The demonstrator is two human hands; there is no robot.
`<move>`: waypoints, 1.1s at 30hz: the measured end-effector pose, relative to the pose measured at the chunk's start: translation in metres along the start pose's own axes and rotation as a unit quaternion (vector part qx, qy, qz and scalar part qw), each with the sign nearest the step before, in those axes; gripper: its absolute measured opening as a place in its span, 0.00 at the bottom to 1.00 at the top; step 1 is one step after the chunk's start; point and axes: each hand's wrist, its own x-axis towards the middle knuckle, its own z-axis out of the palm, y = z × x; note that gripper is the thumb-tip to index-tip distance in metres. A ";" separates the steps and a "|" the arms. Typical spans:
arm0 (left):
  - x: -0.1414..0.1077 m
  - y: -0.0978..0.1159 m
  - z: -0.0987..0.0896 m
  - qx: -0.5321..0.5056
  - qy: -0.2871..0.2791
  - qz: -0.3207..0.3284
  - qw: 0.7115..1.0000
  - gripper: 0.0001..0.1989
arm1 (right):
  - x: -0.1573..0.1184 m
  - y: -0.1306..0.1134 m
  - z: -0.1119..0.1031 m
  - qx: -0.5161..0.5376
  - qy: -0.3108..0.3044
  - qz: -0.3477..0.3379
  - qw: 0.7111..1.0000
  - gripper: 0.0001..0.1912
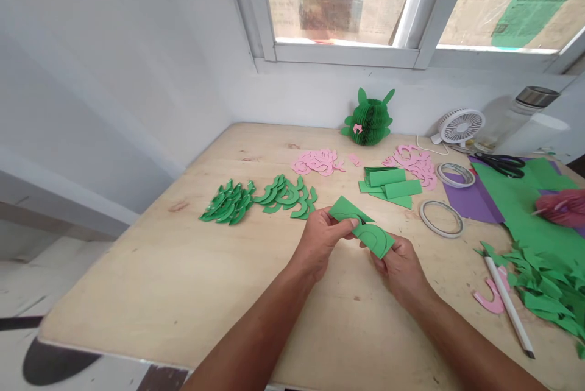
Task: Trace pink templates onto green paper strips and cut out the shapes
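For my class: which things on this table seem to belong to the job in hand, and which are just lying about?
Likely part of the job:
marked green paper, between left hand and right hand
green paper strips
cut green curves
green scraps

Apparently just lying about:
white fan
clear bottle
pink yarn

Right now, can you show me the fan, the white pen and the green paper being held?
Fan (461,126), head view: its round grille.
White pen (508,304), head view: middle of its barrel.
Green paper being held (376,239), head view: its lower part.
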 end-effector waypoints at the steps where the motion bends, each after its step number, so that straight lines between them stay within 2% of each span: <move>1: 0.000 0.000 0.000 0.001 -0.001 0.001 1.000 0.10 | 0.000 0.000 0.000 0.002 0.004 0.003 1.000 0.20; 14: 0.002 -0.003 0.001 -0.013 0.028 -0.008 0.999 0.11 | 0.001 -0.001 0.000 -0.005 -0.008 0.016 1.000 0.19; 33: 0.002 0.002 -0.004 0.031 -0.005 0.002 1.000 0.08 | 0.000 -0.004 -0.002 0.012 -0.036 0.017 0.999 0.25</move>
